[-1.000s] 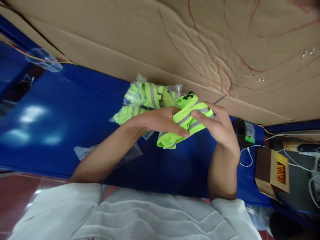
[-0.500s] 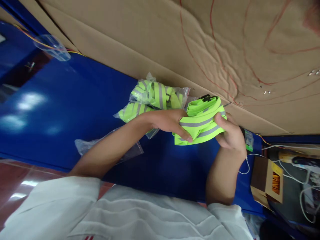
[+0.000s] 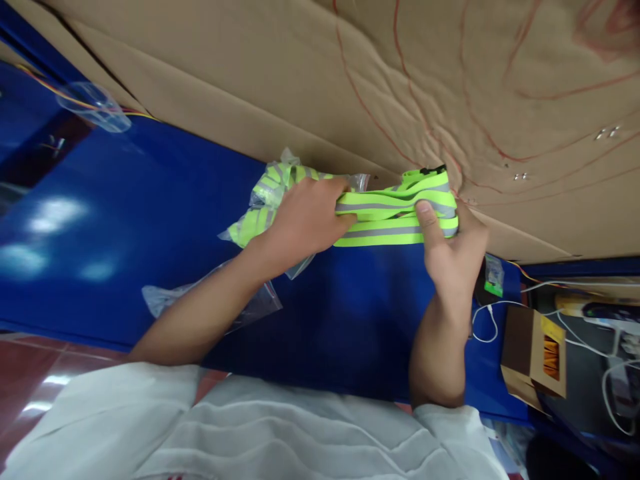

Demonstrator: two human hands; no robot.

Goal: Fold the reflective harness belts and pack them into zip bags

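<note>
A bundle of neon-yellow reflective straps (image 3: 387,215) with grey stripes is stretched between my two hands above the blue table. My left hand (image 3: 313,217) grips its left end, fingers wrapped over the fabric. At the other end, my right hand (image 3: 453,243) is closed on the bundle, thumb pressed on the front. A black buckle (image 3: 434,170) shows at the top right of the straps. Behind and left of my left hand lie clear bags of similar yellow straps (image 3: 253,223), partly covered by that hand. An empty-looking clear plastic bag (image 3: 263,305) lies beneath my left forearm.
Brown cardboard (image 3: 240,87) with red lines rises behind the blue table (image 3: 165,193). A clear plastic cup (image 3: 95,107) lies far left. On the right are a small cardboard box (image 3: 533,353), white cables (image 3: 487,333) and a small green packet (image 3: 494,277).
The folded strap bundle is now pulled out flatter and longer. My left hand has moved left and up, over the bagged straps, while my right hand has turned more upright.
</note>
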